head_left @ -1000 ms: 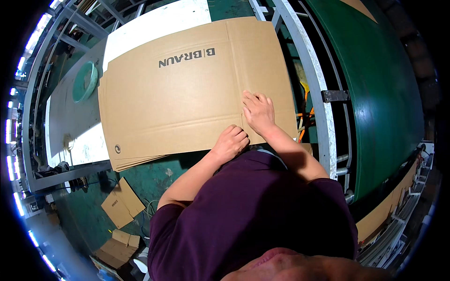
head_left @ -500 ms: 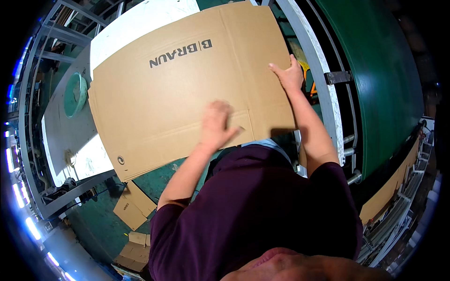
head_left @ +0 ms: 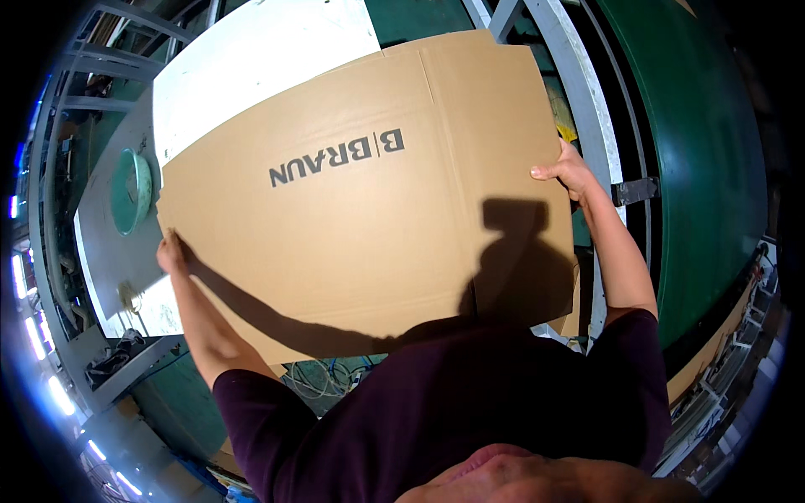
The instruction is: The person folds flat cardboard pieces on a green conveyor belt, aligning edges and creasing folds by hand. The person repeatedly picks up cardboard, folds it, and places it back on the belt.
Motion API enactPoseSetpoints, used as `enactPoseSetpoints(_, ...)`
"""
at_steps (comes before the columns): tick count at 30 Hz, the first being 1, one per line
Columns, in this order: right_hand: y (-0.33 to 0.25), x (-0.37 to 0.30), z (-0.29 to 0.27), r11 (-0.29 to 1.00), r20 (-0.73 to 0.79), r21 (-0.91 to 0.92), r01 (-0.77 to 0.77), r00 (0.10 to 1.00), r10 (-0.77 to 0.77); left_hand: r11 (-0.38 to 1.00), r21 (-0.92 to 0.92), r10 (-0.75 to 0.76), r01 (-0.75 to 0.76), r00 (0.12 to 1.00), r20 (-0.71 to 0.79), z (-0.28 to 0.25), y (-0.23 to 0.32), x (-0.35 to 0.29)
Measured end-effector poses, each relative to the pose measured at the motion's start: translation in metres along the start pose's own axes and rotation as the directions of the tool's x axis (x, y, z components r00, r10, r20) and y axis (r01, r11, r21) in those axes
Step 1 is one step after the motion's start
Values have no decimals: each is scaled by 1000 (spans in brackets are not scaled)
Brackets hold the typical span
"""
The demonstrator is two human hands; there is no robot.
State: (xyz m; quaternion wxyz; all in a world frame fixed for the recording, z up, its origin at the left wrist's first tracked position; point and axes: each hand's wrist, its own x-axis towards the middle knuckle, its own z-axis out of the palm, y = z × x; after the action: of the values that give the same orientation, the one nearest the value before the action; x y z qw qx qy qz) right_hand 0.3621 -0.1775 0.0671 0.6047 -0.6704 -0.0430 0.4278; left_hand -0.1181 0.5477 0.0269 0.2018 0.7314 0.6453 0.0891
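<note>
A large flat brown cardboard sheet (head_left: 335, 226) with dark print and fold creases lies in front of me, partly over a white tabletop (head_left: 268, 59). My left hand (head_left: 172, 253) grips its left edge, the fingers closed there and partly hidden. At the right edge my right hand (head_left: 570, 170) holds on, thumb on the upper face and the other fingers out of sight beneath. The shadow of my head and arm falls across the near part of the sheet.
On a grey side surface to the left stands a green basin (head_left: 132, 193). A metal frame rail (head_left: 579, 75) runs along the right, beside a long green belt-like surface (head_left: 713, 168). Loose cables (head_left: 327, 377) lie on the floor below the sheet's near edge.
My left hand has moved from the sheet's near middle to its left edge. The cardboard has shifted toward me and slightly right, with my right hand still at its right edge.
</note>
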Motion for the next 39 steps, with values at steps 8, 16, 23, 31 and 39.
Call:
enactPoseSetpoints(8,3,-1,17,946,-252,-314,83,953,-167,996,55,-60,69,988,-142,17,19,11)
enactPoseSetpoints(16,4,1,29,909,-401,-410,69,882,-248,947,262,-111,187,954,-279,17,60,-34)
enactPoseSetpoints(23,-4,19,28,859,-363,-499,117,872,-329,917,347,-114,195,964,-240,21,46,-51)
enactPoseSetpoints(31,18,61,27,766,-302,-635,102,880,-367,883,442,281,-159,933,-226,65,66,-144)
enactPoseSetpoints(39,32,37,55,487,-356,-874,-8,691,-629,316,-456,944,-832,227,239,114,206,-496)
